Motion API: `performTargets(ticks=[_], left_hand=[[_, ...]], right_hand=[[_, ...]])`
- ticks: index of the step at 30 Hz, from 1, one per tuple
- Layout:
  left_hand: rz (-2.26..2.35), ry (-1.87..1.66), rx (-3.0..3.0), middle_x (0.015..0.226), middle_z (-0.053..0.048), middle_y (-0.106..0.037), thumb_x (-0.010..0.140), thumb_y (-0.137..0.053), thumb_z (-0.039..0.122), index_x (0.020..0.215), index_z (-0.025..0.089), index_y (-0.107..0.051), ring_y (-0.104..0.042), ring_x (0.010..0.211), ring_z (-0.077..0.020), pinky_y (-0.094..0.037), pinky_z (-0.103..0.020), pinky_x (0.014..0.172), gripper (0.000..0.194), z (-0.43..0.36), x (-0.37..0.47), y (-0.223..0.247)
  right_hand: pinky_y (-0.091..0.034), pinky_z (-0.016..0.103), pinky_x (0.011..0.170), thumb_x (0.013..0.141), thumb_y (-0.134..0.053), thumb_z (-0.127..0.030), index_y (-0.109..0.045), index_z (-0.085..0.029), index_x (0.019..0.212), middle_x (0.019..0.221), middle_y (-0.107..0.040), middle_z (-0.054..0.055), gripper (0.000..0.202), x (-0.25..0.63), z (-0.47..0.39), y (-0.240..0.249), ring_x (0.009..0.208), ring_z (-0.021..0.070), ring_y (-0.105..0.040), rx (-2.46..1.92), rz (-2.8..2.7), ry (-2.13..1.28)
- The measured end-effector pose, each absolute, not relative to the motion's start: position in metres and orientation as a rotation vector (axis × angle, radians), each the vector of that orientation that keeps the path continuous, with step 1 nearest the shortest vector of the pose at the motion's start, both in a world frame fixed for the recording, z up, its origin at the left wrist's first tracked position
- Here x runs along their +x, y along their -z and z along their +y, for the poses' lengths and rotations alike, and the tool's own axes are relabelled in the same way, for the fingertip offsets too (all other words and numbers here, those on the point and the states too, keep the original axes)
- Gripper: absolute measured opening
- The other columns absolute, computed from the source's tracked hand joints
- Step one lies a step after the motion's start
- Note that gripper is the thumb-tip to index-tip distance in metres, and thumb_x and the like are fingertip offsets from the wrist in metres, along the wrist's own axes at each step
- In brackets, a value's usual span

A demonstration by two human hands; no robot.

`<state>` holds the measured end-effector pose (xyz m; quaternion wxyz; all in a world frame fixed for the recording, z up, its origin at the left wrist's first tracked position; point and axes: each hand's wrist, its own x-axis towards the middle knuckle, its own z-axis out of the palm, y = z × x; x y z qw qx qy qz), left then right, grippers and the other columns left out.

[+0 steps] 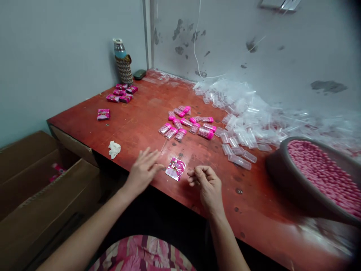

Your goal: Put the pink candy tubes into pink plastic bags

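Note:
A shiny pink printed packet (175, 169) lies flat near the table's front edge, between my hands. My left hand (144, 168) is just left of it, fingers spread and holding nothing. On its right, my right hand (205, 180) has its fingers curled, thumb against the fingertips; anything between them is too small to make out. Beyond the packet lie several small clear containers (194, 128) with pink caps and pink balls inside. Empty clear containers (239, 161) lie to their right, in front of a large heap.
A grey tub (273, 162) of pink balls stands at the right. Several pink packs (125, 98) and a covered bottle (124, 69) are at the back left. White crumpled material (114, 149) lies near the left edge, above an open cardboard box (81, 177).

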<state>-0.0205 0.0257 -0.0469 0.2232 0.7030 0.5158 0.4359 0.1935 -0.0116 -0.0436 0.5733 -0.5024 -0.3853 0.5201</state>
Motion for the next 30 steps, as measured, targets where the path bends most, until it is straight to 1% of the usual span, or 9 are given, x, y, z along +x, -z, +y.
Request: performTargets(ticks=[3,6,11,16,19,22,25,28,30], left_hand=[[1.375,-0.76,2.455,0.123,-0.007,-0.05,0.078,-0.05,0.04,0.114,0.023,-0.053,-0.029,0.123,-0.0286,-0.015,-0.052,0.101,0.04,0.029,0.015,0.068],[1.401,-0.651,2.562,0.124,-0.006,-0.049,0.082,-0.044,0.037,0.112,0.024,-0.055,-0.028,0.124,-0.0279,-0.017,-0.052,0.1,0.034,0.032,0.026,0.077],[1.411,-0.741,2.468,0.122,-0.005,-0.052,0.083,-0.042,0.032,0.109,0.025,-0.057,-0.031,0.122,-0.0258,-0.019,-0.051,0.1,0.031,0.034,0.024,0.079],[1.372,-1.018,2.255,0.119,-0.005,-0.054,0.082,-0.045,0.028,0.107,0.025,-0.059,-0.034,0.121,-0.0235,-0.021,-0.047,0.101,0.029,0.027,0.03,0.075],[1.275,-1.114,2.028,0.12,-0.005,-0.053,0.079,-0.05,0.028,0.111,0.025,-0.056,-0.037,0.119,-0.0228,-0.025,-0.042,0.1,0.033,0.02,0.034,0.063],[1.194,-1.096,1.566,0.117,-0.008,-0.055,0.073,-0.058,0.034,0.119,0.023,-0.05,-0.049,0.108,-0.0241,-0.038,-0.038,0.092,0.048,0.017,0.033,0.048],[1.008,-0.908,1.106,0.097,-0.009,-0.064,0.073,-0.056,0.039,0.104,0.016,-0.061,-0.059,0.089,-0.0229,-0.048,-0.034,0.076,0.039,0.019,0.027,0.042],[0.937,-0.835,0.885,0.081,-0.008,-0.066,0.07,-0.06,0.037,0.083,0.012,-0.067,-0.061,0.076,-0.0185,-0.05,-0.028,0.068,0.029,0.022,0.021,0.044],[0.961,-0.875,0.811,0.075,-0.008,-0.065,0.066,-0.065,0.034,0.076,0.01,-0.067,-0.061,0.069,-0.0161,-0.05,-0.027,0.066,0.025,0.023,0.019,0.047]], right_hand=[[-0.046,0.02,0.049,0.078,-0.055,-0.034,-0.053,-0.017,0.077,0.069,-0.062,0.001,0.017,0.195,-0.015,0.044,0.055,0.01,-0.057,-1.233,-0.915,-1.227],[-0.045,0.02,0.048,0.077,-0.056,-0.035,-0.053,-0.017,0.076,0.066,-0.062,0.0,0.018,0.196,-0.016,0.045,0.053,0.0099,-0.057,-1.278,-0.925,-1.239],[-0.046,0.02,0.05,0.077,-0.055,-0.034,-0.054,-0.017,0.079,0.069,-0.061,0.0,0.017,0.192,-0.01,0.049,0.056,0.01,-0.057,-1.301,-0.972,-1.219],[-0.048,0.023,0.056,0.072,-0.061,-0.03,-0.049,-0.021,0.1,0.084,-0.061,0.001,0.031,0.177,0.004,0.055,0.069,0.0128,-0.059,-1.219,-0.91,-1.225],[-0.047,0.022,0.056,0.072,-0.061,-0.027,-0.047,-0.021,0.101,0.075,-0.06,-0.002,0.033,0.17,0.012,0.052,0.062,0.0105,-0.057,-1.102,-0.872,-1.312],[-0.044,0.02,0.057,0.071,-0.062,-0.024,-0.048,-0.021,0.097,0.067,-0.059,-0.005,0.03,0.17,0.016,0.047,0.058,0.0089,-0.055,-1.077,-0.878,-1.312],[-0.042,0.02,0.055,0.069,-0.064,-0.025,-0.049,-0.021,0.097,0.067,-0.059,-0.004,0.032,0.175,0.02,0.043,0.057,0.0093,-0.054,-1.1,-1.025,-1.364],[-0.04,0.02,0.049,0.069,-0.062,-0.03,-0.053,-0.019,0.092,0.06,-0.058,-0.004,0.027,0.18,0.033,0.039,0.051,0.0098,-0.053,-1.25,-1.305,-1.362],[-0.041,0.021,0.049,0.071,-0.056,-0.036,-0.057,-0.018,0.084,0.059,-0.06,-0.002,0.022,0.181,0.051,0.035,0.05,0.0116,-0.055,-1.483,-1.501,-1.195]])
